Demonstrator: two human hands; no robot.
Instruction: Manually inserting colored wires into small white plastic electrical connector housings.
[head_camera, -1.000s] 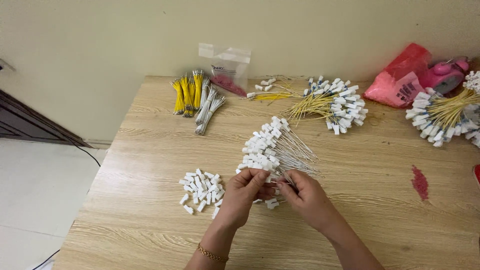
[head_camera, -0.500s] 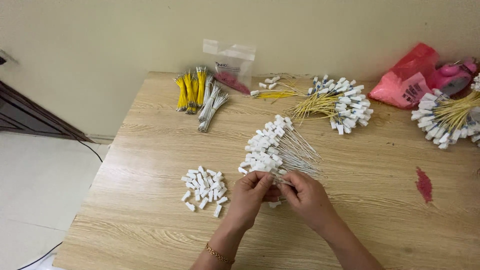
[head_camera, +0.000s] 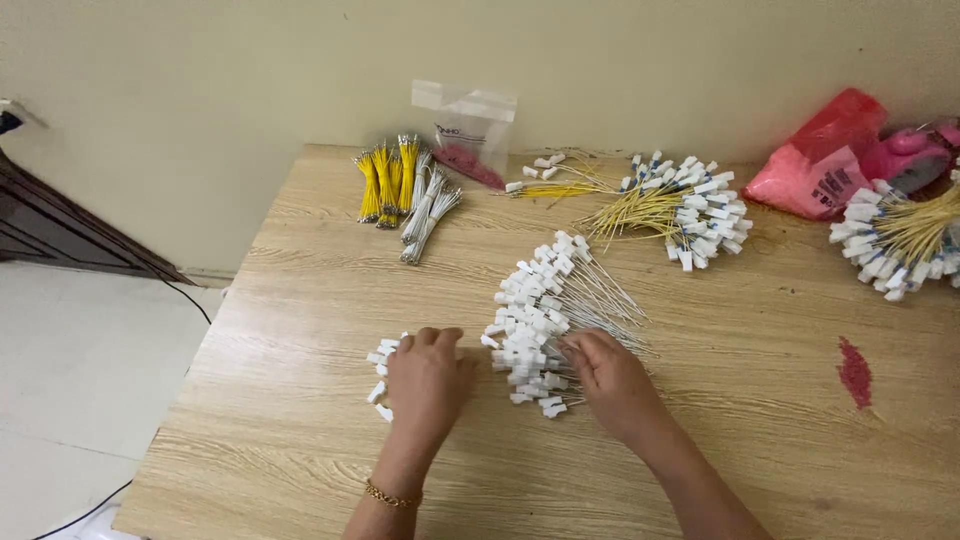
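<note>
The light wood-grain table (head_camera: 300, 440) fills most of the view, set against a pale wall; on its far right edge lies a crumpled red plastic bag (head_camera: 822, 158); beside that, a fan of yellow wires with white plastic connectors (head_camera: 895, 238); a similar fan of yellow wires tipped with white connectors (head_camera: 672, 203) lies further left; a clear zip bag with red contents (head_camera: 470, 130) leans at the wall; next to it sit bundles of bare yellow and white wires (head_camera: 402, 192).

In the middle of the table lies a heap of thin white wires ending in white connectors (head_camera: 545, 305); the right hand (head_camera: 610, 380) rests at its near edge, fingers curled down among the wires, though whether they pinch one cannot be told; the left hand (head_camera: 428, 378) lies palm down, fingers together, on a small pile of loose white plastic connector housings (head_camera: 380, 372), covering most of it; a gold chain bracelet (head_camera: 388, 494) circles that wrist.
</note>
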